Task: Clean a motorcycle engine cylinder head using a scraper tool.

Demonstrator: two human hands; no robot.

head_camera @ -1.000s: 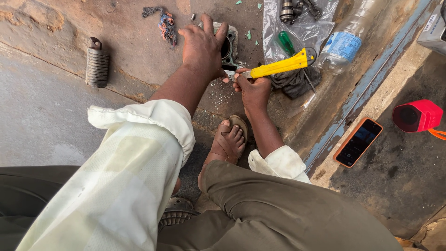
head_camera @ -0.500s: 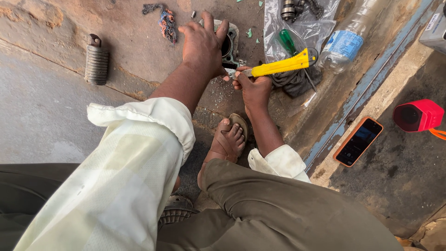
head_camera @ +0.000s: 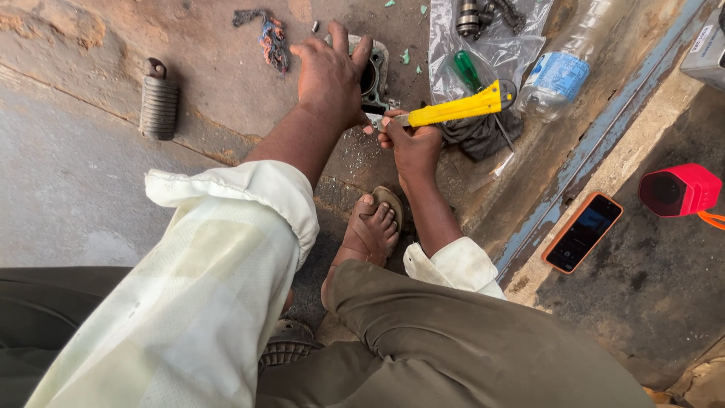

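far left on the concrete floor (head_camera: 68, 189) lies a ribbed metal footpeg (head_camera: 158, 102), apart from all else. to its right, near the top edge, a frayed scrap of coloured cloth (head_camera: 268, 34) lies flat.

left hand (head_camera: 330, 75): palm down, fingers spread and curled over the top of a metal engine cylinder block (head_camera: 375, 75), pressing it to the floor. the block sits at top centre, its dark bore partly showing beside the fingers.

right hand (head_camera: 411, 143): closed around the blade end of a yellow utility knife (head_camera: 457, 109); the handle runs up and to the right, the short blade points left and meets the near edge of the block, just beside the left hand. pale scrapings lie on the floor below that edge.

behind the knife: a clear plastic bag (head_camera: 491, 45) holding a green-handled screwdriver (head_camera: 467, 69) and dark metal parts, with a grey rag (head_camera: 476, 136) at its lower edge. a plastic water bottle (head_camera: 563, 72) lies on its side just to the right.

further right, on the raised dark surface: a phone in an orange case (head_camera: 582, 231), screen up, and a red box-shaped object (head_camera: 680, 189) well apart from it.
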